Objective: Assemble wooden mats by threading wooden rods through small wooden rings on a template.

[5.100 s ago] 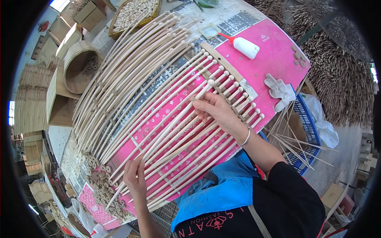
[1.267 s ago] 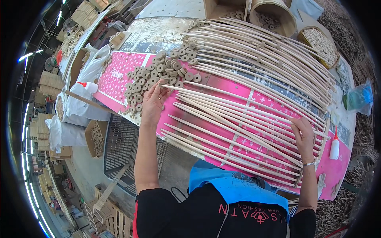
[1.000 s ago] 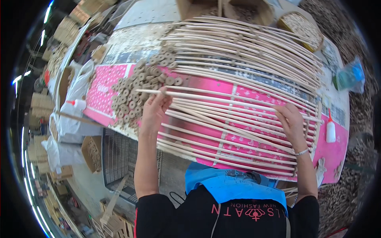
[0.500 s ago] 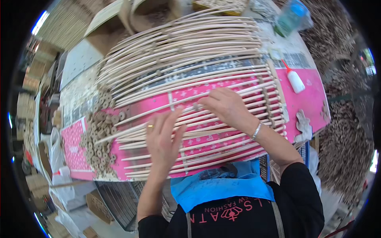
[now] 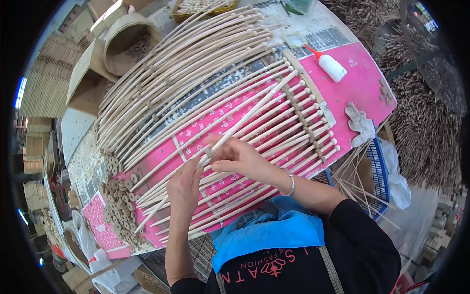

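While our left hand and right hand pinch one long stick, near rows of sticks cover the pink table.

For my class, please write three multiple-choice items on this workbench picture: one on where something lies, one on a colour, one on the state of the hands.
1. Where does the white glue bottle lie?
A. on the pink mat near the table's far right end
B. among the wooden rings at the left
C. inside the round basket

2. What colour is the mat under the rods?
A. green
B. pink
C. black

3. What are the two hands doing?
A. resting flat on the table
B. both holding one long wooden rod
C. lifting the glue bottle

Answers:
1 A, the bottle rests on bare pink mat beyond the rod ends.
2 B, pink shows between the rods.
3 B, the left hand and right hand grip the same raised rod, which crosses over the laid rods.
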`<act>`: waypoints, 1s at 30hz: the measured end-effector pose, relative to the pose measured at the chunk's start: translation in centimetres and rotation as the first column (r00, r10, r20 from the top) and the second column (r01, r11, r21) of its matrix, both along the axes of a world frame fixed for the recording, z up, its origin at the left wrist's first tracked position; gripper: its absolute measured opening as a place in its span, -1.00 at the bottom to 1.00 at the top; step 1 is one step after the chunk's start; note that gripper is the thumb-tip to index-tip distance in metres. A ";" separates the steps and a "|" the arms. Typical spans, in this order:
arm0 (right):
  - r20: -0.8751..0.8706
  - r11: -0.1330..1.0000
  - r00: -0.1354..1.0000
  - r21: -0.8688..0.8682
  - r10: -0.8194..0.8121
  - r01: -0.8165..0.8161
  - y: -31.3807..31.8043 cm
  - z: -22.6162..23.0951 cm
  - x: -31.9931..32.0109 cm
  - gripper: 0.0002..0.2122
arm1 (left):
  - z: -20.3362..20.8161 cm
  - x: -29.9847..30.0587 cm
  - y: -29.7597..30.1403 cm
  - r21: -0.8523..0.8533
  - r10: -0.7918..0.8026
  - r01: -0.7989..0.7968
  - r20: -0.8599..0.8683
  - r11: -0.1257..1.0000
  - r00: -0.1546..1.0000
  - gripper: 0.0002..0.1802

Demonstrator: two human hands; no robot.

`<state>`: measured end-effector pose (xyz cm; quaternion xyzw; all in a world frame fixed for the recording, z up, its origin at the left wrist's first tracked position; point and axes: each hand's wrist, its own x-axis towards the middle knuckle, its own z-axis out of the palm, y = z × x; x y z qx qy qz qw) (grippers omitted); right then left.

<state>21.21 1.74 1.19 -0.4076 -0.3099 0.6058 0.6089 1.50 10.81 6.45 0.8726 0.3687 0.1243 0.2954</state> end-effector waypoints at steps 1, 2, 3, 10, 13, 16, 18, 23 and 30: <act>-0.104 1.000 0.995 0.008 -0.001 0.002 0.5 -0.6 -0.4 -0.55 | 0.0 -0.1 -0.2 0.018 0.002 -0.002 -0.010 1.000 1.000 -0.75; -0.089 0.999 0.996 -0.033 -0.013 0.010 0.5 -0.6 -0.4 -0.63 | -0.1 -0.2 -0.4 0.040 0.008 -0.007 -0.020 0.999 1.000 -0.75; -0.096 0.998 0.994 -0.046 -0.047 0.043 0.5 -0.9 -0.1 -0.66 | 0.3 -0.1 -0.7 0.026 0.024 -0.023 -0.030 0.999 0.999 -0.74; -0.078 0.951 0.948 -0.052 -0.309 0.305 -0.5 -0.5 6.7 -0.71 | 0.8 -3.4 -0.7 -0.018 0.065 -0.067 -0.107 0.998 0.992 -0.77; -0.085 0.951 0.948 -0.040 -0.308 0.305 -1.0 0.2 8.0 -0.69 | 0.9 -4.0 -0.7 -0.067 0.083 -0.087 -0.061 0.994 0.995 -0.77; -0.082 0.946 0.942 -0.024 -0.325 0.324 -1.3 0.3 8.8 -0.72 | 1.0 -4.4 -0.5 -0.058 0.079 -0.083 -0.063 0.995 0.995 -0.77; 0.070 0.948 0.950 -0.070 -0.305 0.310 -1.5 -0.9 9.2 -0.69 | 0.7 -4.4 -0.5 0.022 0.058 -0.058 -0.033 0.998 0.998 -0.76; 0.108 0.917 0.926 -0.139 -0.361 0.373 -2.8 0.2 9.5 -0.69 | 1.6 -3.3 -0.5 0.052 0.016 -0.013 -0.061 0.999 0.998 -0.74; -0.055 0.939 0.940 -0.102 -0.336 0.329 -4.8 -0.1 9.8 -0.69 | 1.2 -2.9 0.1 0.090 -0.033 0.040 -0.079 0.995 0.996 -0.75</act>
